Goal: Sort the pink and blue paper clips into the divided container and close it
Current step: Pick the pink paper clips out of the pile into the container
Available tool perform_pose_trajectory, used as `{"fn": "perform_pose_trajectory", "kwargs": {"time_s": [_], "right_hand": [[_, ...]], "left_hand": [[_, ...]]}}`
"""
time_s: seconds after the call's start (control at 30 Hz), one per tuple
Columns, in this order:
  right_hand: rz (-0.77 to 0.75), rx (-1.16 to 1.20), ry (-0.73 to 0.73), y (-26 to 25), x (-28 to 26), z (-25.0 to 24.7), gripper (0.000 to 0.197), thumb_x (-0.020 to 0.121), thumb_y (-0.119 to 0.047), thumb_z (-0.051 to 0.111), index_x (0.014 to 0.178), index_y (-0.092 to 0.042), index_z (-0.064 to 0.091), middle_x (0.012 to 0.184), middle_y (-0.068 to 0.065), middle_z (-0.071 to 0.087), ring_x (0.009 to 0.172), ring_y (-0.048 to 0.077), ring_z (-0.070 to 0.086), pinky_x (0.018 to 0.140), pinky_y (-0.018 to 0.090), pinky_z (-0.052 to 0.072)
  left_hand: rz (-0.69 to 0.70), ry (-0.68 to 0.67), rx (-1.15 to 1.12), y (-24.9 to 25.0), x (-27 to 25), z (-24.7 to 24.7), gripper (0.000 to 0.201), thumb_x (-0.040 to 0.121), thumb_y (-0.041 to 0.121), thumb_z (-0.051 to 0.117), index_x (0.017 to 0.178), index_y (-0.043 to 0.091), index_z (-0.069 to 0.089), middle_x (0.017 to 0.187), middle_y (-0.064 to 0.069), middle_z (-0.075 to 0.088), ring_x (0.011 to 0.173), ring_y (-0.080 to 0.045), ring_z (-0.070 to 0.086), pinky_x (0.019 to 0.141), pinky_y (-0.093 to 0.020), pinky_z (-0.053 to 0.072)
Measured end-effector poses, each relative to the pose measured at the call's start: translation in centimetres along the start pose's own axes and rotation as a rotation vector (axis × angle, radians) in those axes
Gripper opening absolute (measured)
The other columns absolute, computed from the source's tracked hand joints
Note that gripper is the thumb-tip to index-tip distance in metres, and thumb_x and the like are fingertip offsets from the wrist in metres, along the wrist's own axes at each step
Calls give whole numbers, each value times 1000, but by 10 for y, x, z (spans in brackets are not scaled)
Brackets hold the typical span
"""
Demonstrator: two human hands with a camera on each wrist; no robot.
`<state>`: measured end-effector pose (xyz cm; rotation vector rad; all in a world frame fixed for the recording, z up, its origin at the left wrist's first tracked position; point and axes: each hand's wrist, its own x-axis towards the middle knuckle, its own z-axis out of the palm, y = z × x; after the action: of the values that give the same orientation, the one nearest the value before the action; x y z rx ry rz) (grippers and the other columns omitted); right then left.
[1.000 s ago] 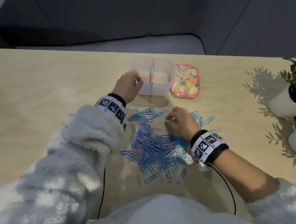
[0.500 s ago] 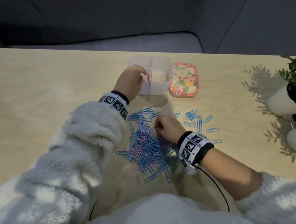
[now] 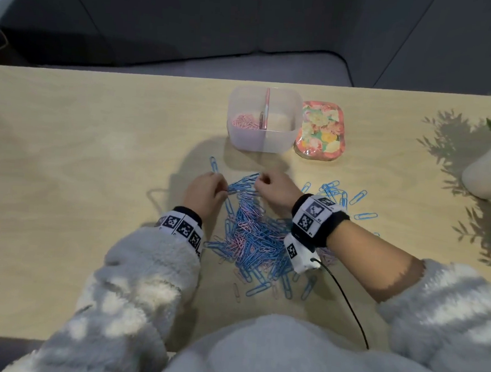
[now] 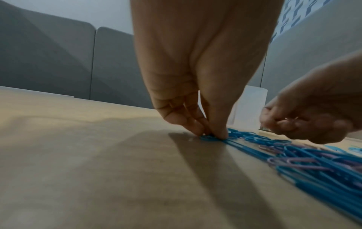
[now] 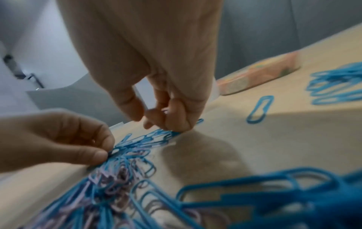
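A clear divided container stands open at the far side, with pink clips in its left compartment; the right one looks empty. Its floral lid lies to the right of it. A mixed pile of blue and pink paper clips spreads in front of me. My left hand pinches clips at the pile's far end; the left wrist view shows its fingertips pressed together on blue clips. Close beside it, my right hand has curled fingers holding a pink clip.
A smaller group of blue clips lies right of the right wrist. One blue clip lies apart, left of the pile. White plant pots stand at the table's right edge. A black cable trails from the right wrist.
My left hand has left the container and come back down to the pile's far end. My right hand has shifted to the same end, close to the left hand.
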<state>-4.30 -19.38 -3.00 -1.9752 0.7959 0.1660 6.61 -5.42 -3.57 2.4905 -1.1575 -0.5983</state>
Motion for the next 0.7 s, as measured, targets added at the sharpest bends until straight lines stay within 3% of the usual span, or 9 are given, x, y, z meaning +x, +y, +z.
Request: {"fn": "perform_pose_trajectory", "kwargs": {"time_s": [0.1,0.17,0.3,0.47,0.57,0.7], "right_hand": [[-36,-221,-7,2,5,9,13,81,-25,64,87,-14,59,85,0,58,79,17,52,70,27,36],[-51,-328,1,3,4,8,9,82,-24,62,86,-16,59,89,1,62,83,21,56,70,27,36],[-6,-331,-14,14,0,-5,6,87,-18,56,85,-14,58,94,7,66,90,26,60,73,30,40],[7,-326,146,27,-6,-17,8,80,-18,57,84,-16,63,88,5,65,86,27,58,71,31,41],[-78,-305,157,17,-9,-10,6,81,-21,59,86,-20,63,74,-5,55,76,19,52,67,26,34],[-167,-433,100,-3,-3,6,12,81,-30,64,85,-18,64,86,-2,67,80,19,59,71,30,45]], "left_hand": [[-51,11,-101,0,-2,-1,14,85,13,60,97,7,55,95,-11,66,90,-28,59,77,-34,44],[-71,17,-137,-3,-5,-3,18,85,12,60,100,6,52,95,-11,67,87,-25,59,74,-30,42],[-56,-4,-86,-10,-10,-5,14,86,10,59,98,3,58,100,-14,65,91,-25,57,77,-30,40],[-54,-12,-27,-24,-11,-6,13,84,1,54,90,4,65,98,-17,61,95,-33,56,81,-35,41],[-21,82,2,-18,-6,-5,15,89,11,51,97,5,62,100,-15,58,95,-30,54,82,-37,41],[3,51,122,-2,6,2,21,88,30,56,95,11,61,101,-9,59,96,-27,53,85,-41,46]]}}
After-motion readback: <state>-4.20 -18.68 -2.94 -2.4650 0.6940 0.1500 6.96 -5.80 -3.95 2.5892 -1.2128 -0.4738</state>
